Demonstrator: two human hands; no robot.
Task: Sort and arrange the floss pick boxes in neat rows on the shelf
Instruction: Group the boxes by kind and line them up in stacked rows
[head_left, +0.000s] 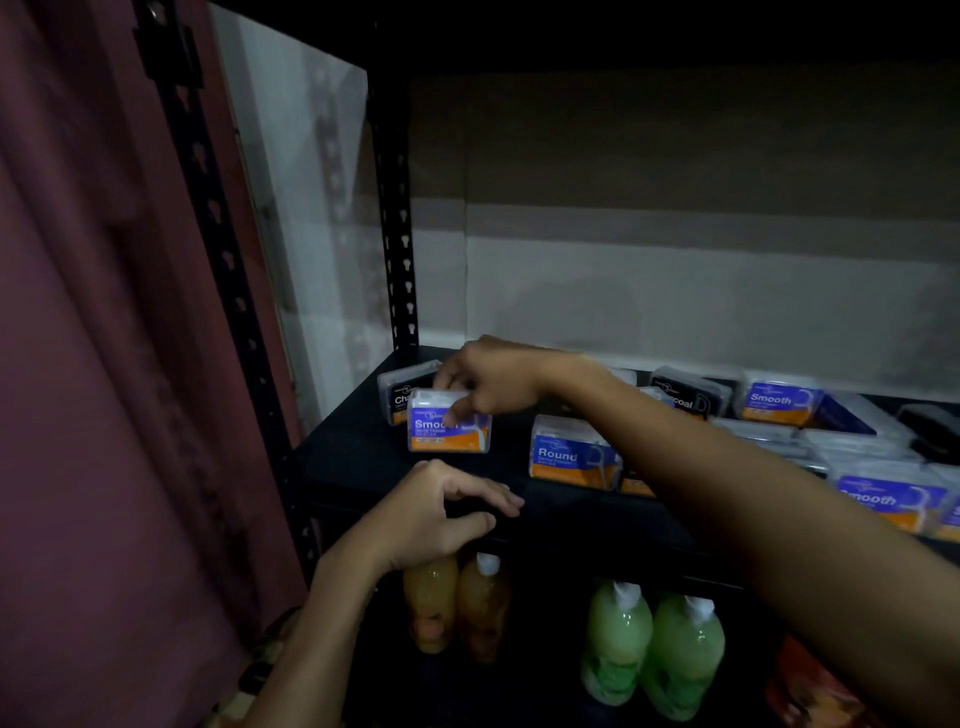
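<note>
On the black shelf (363, 467) my right hand (488, 379) reaches across to the left and pinches the top of a purple-and-orange "Smooth" floss pick box (441, 434), which stands upright. A black "Charcoal" box (402, 392) stands right behind it. A "Round" box (566, 457) stands to its right, partly behind my forearm. My left hand (447, 512) hovers at the shelf's front edge, fingers loosely curled, holding nothing. More boxes lie in a loose heap at the right: another charcoal box (685, 395) and two "Smooth" boxes (779, 402) (883, 499).
A black perforated upright (397, 208) stands at the shelf's back left corner, another (218, 234) at the front left. A maroon curtain (93, 364) hangs at the left. Below the shelf stand orange bottles (452, 603) and green bottles (654, 644).
</note>
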